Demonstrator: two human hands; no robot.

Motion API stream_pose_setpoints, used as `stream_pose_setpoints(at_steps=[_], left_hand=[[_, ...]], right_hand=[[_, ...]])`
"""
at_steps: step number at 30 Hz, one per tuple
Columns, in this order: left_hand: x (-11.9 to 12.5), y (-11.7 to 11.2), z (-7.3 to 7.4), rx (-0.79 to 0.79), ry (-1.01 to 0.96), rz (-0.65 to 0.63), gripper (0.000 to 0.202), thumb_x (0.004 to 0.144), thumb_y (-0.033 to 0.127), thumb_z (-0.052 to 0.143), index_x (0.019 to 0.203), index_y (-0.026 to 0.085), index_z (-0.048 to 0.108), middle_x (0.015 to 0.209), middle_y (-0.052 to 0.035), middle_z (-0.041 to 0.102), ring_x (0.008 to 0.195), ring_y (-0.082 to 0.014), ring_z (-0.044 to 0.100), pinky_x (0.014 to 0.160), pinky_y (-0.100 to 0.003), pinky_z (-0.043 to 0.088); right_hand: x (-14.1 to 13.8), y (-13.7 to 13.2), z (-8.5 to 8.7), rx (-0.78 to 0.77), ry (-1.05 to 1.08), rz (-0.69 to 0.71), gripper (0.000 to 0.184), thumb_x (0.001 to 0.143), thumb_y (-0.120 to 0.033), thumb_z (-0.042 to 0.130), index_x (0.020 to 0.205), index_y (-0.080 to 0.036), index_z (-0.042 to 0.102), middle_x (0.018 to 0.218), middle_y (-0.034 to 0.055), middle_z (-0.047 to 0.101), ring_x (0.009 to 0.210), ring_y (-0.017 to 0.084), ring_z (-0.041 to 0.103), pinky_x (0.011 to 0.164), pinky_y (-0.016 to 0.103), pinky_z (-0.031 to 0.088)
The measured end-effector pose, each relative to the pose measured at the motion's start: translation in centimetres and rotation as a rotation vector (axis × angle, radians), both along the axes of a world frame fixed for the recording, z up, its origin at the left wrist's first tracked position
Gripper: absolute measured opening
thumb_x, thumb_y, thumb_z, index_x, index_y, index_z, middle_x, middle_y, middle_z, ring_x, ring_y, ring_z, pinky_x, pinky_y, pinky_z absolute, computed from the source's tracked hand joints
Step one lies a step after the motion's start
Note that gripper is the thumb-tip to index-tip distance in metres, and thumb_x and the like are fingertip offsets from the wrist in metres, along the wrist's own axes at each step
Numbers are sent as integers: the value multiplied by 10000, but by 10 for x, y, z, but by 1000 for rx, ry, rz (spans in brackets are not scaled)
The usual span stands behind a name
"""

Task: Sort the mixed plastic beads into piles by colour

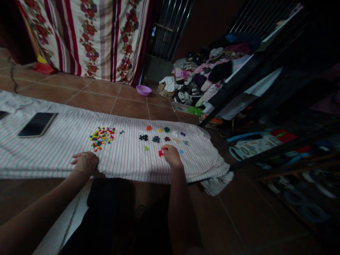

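1. Small coloured pieces lay on a striped cloth, which covered a long surface; loose folds hung at its right near corner.
2. Beyond the far edge of the surface hung a floral curtain with red bands and roses.
3. Past the right far corner, a heap of clothes was piled up on the tiled floor.
4. Between that heap and the curtain sat a purple basin.
5. At the near edge, the left hand rested just on the near side of the mixed pieces, fingers loosely extended, nothing visible in its grasp.
6. Toward the right end, the right hand reached over the near edge, fingers bent together beside the red group; one could not tell whether they pinched a piece.
7. Near the left end, toward the far edge, lay a phone, dark screen up.
8. Single-colour groups stood toward the right end: black and grey in the middle row, orange and dark green nearer the far edge, lime and light blue nearer the near edge.
9. A few loose pieces lay between the mixed ones and the black group.
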State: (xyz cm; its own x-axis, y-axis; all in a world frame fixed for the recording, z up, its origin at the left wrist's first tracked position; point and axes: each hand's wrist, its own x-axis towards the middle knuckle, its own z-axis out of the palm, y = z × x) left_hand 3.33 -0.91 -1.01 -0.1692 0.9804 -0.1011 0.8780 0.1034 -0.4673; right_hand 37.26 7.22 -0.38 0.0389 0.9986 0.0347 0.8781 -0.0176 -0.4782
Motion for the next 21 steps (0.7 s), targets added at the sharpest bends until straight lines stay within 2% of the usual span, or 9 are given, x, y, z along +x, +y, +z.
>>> stream_pose_setpoints(at_steps=[6, 10, 15, 18, 21], left_hand=[[-1, -1, -1, 22, -54, -2, 427, 807, 64, 373, 1096, -135, 615, 980, -372, 671, 944, -445, 675, 634, -465, 561], [-2, -1, -3, 58, -111, 4, 429, 815, 132, 401, 1081, -120, 625, 972, -383, 669, 955, -460, 669, 634, -505, 558], [-1, 3, -7, -13, -19, 22, 441, 818, 110, 386, 1120, -127, 604, 1004, -359, 672, 965, -445, 667, 635, -462, 560], [-1, 4, -10, -29, 12, 46, 439, 832, 86, 364, 1142, -123, 593, 1033, -371, 661, 985, -426, 666, 646, -460, 567], [-1, 5, -13, -21, -19, 40, 426, 840, 92, 383, 1145, -121, 592, 1039, -393, 649, 1013, -432, 656, 655, -476, 568]], right_hand=[[1, 2, -3, -36, -14, 2, 363, 777, -62, 442, 898, -201, 755, 967, 65, 749, 933, 202, 678, 829, 286, 475], [0, 2, 0, -44, 1, 3, 350, 768, -61, 453, 849, -208, 760, 934, 51, 751, 925, 190, 674, 825, 268, 467], [-3, 0, 4, -91, -27, -5, 345, 794, -73, 442, 879, -194, 753, 958, 58, 746, 930, 185, 665, 824, 261, 457], [-3, 0, 5, -18, -47, 7, 335, 826, -107, 432, 902, -198, 745, 984, 63, 740, 950, 190, 662, 832, 271, 459], [-7, 4, 5, 129, -30, 23, 311, 855, -167, 436, 921, -197, 738, 984, 77, 736, 937, 209, 666, 846, 305, 472]])
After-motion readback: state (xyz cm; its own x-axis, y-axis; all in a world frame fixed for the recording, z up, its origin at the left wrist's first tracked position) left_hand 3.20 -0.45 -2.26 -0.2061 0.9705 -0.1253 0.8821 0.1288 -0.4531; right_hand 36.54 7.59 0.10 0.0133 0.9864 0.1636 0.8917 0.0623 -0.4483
